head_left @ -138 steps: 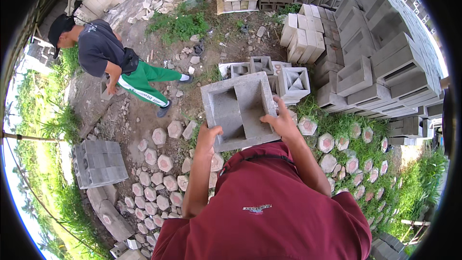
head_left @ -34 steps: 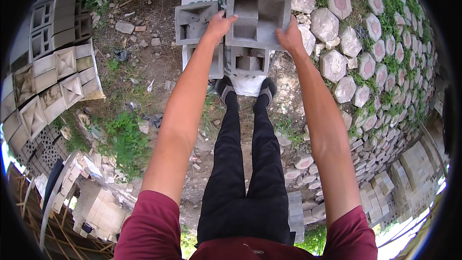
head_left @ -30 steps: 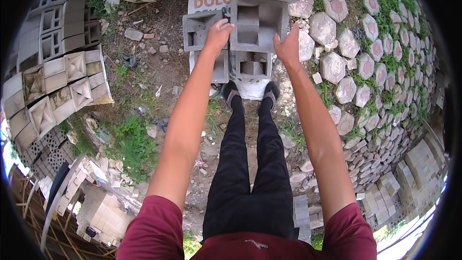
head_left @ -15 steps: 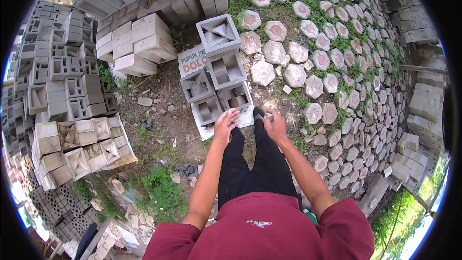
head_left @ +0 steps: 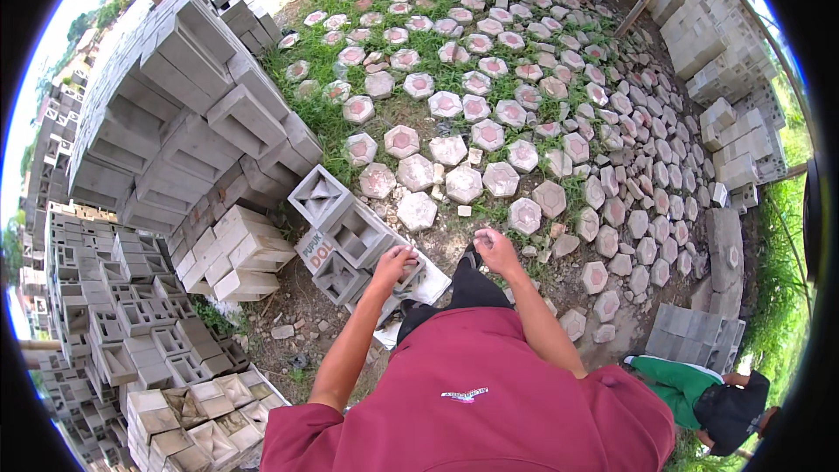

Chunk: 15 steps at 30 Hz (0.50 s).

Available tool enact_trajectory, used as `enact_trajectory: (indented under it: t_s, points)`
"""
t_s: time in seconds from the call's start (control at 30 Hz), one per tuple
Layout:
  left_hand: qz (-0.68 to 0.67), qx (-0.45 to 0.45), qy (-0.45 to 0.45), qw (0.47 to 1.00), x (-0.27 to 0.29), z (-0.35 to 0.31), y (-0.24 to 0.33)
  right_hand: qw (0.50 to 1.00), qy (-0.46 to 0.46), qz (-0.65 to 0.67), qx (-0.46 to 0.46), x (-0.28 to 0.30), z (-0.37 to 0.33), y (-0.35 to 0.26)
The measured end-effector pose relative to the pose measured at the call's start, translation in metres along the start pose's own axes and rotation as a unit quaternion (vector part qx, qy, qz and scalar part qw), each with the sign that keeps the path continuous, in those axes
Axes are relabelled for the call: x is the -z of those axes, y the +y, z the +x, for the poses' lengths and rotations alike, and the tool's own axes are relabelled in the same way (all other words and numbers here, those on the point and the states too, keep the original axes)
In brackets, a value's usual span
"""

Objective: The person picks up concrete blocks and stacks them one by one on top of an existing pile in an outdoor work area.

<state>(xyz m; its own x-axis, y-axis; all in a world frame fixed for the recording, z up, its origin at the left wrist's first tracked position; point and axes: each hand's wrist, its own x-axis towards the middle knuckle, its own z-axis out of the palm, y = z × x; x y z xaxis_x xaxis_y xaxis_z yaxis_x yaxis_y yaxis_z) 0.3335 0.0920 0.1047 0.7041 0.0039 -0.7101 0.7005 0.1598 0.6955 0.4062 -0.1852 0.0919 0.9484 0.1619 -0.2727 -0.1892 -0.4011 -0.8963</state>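
Note:
My left hand (head_left: 395, 266) hangs in the air with its fingers loosely bent and nothing visible in them. Below and beside it, grey hollow concrete blocks (head_left: 360, 236) stand in a small group; the hand partly hides the nearest one, and I cannot tell whether it touches it. Under the blocks lies a printed white sack (head_left: 430, 283), its edge showing near my feet. My right hand (head_left: 495, 253) hovers above my dark shoe, fingers half curled, apart from the blocks. It too appears to hold nothing.
Hexagonal pavers (head_left: 464, 183) are spread over grass and soil ahead. A tall grey block wall (head_left: 188, 96) rises at the left, with pale blocks (head_left: 238, 249) at its foot. Another person (head_left: 682, 393) in green trousers is at the lower right, near a grey block stack (head_left: 695, 332).
My view has swung right and upward, so the concrete blocks now lie farther left. Both hands' fingers are more bent. The other person has come into sight at the lower right.

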Motion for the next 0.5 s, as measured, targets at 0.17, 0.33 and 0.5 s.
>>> enact_trajectory:
  t_s: [0.17, 0.33, 0.5]
  points:
    - [-0.06, -0.064, 0.06, 0.994, -0.034, 0.05, 0.054, 0.998, 0.008, -0.058, 0.019, 0.052, 0.034, 0.007]
    - [-0.113, -0.127, 0.079, 0.982, -0.105, 0.094, 0.1, 0.994, -0.026, -0.076, 0.075, 0.092, 0.11, -0.015]
    - [-0.006, -0.18, 0.001, 0.984, -0.161, 0.14, 0.15, 0.992, 0.001, -0.039, 0.118, 0.139, 0.17, -0.051]
